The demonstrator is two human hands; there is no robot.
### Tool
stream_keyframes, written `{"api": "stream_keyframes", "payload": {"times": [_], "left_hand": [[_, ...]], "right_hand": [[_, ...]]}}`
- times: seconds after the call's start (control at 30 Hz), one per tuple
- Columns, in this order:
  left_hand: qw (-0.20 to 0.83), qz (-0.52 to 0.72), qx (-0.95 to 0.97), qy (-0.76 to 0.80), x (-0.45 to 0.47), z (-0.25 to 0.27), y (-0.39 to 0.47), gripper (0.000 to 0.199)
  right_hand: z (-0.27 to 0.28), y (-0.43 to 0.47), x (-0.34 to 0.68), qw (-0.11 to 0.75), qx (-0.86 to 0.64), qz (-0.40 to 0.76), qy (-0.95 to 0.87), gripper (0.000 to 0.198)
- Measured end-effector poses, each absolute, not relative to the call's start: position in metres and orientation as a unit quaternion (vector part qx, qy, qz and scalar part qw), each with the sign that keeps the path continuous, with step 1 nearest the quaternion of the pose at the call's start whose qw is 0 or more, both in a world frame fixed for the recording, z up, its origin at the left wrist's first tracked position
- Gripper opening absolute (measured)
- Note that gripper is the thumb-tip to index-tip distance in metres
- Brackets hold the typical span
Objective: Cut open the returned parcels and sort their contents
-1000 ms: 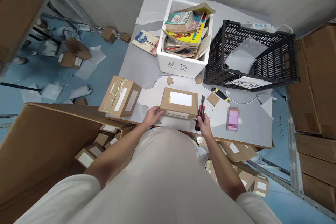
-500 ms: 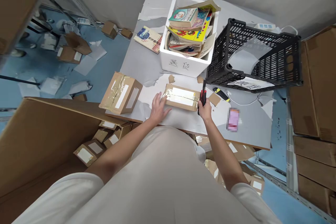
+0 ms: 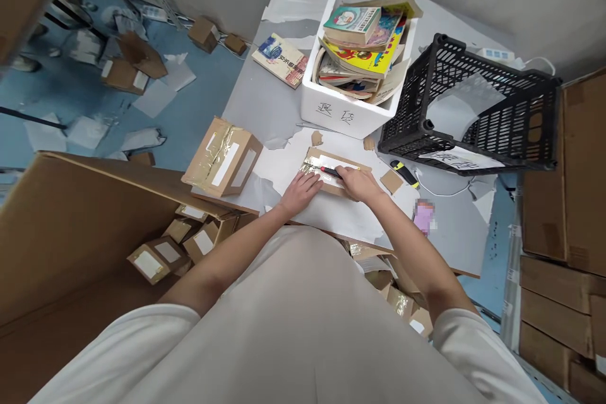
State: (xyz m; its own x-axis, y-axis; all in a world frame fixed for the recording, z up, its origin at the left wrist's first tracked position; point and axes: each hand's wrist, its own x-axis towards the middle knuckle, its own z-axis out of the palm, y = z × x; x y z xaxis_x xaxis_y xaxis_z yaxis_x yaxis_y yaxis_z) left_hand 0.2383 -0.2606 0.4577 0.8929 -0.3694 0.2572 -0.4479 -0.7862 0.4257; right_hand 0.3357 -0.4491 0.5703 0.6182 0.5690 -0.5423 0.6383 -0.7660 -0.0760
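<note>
A small taped cardboard box (image 3: 337,162) with a white label lies in front of me on the table. My left hand (image 3: 302,193) is open, its fingers stretched over the box's near left edge. In my right hand (image 3: 358,184) is a red and black utility knife (image 3: 328,170), gripped with the blade pointing left, low over the tape on the box's top. Whether the blade touches the tape I cannot tell. A larger taped carton (image 3: 222,156) stands to the left. A second, yellow and black cutter (image 3: 405,173) lies to the right of the box.
Behind the box stands a white foam box (image 3: 349,117) full of books, with one book (image 3: 280,60) beside it. A black plastic crate (image 3: 468,107) sits at the right. A big open carton (image 3: 95,183) with small boxes is at lower left. A pixelated pink item (image 3: 424,217) lies right.
My right hand has swung the knife from upright at the box's right end to lying leftward over its top. My left hand has shifted slightly right and the view has shifted.
</note>
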Motion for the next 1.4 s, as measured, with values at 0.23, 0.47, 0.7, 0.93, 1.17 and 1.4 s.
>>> {"api": "stream_keyframes", "payload": {"times": [0.23,0.47,0.7,0.93,1.17,1.4], "left_hand": [[0.234,0.097,0.940,-0.230,0.237,0.453,-0.258,0.033],[0.229,0.083,0.943,-0.228,0.236,0.449,-0.256,0.038],[0.237,0.038,0.945,-0.222,0.239,0.456,-0.263,0.043],[0.209,-0.024,0.954,-0.212,0.261,0.493,-0.267,0.053],[0.163,-0.075,0.952,-0.248,0.318,0.509,-0.272,0.128],[0.210,-0.086,0.941,-0.250,0.327,0.494,-0.272,0.124]], "right_hand": [[0.574,-0.431,0.339,0.091,0.879,-0.300,0.359,0.034],[0.596,-0.478,0.336,0.176,0.873,-0.328,0.315,0.034],[0.610,-0.579,0.293,0.191,0.912,-0.309,0.189,0.029],[0.583,-0.619,0.251,-0.203,0.938,-0.281,-0.021,0.053],[0.533,-0.587,0.231,-0.545,0.782,-0.255,-0.164,0.074],[0.530,-0.590,0.229,-0.566,0.763,-0.279,-0.140,0.073]]}}
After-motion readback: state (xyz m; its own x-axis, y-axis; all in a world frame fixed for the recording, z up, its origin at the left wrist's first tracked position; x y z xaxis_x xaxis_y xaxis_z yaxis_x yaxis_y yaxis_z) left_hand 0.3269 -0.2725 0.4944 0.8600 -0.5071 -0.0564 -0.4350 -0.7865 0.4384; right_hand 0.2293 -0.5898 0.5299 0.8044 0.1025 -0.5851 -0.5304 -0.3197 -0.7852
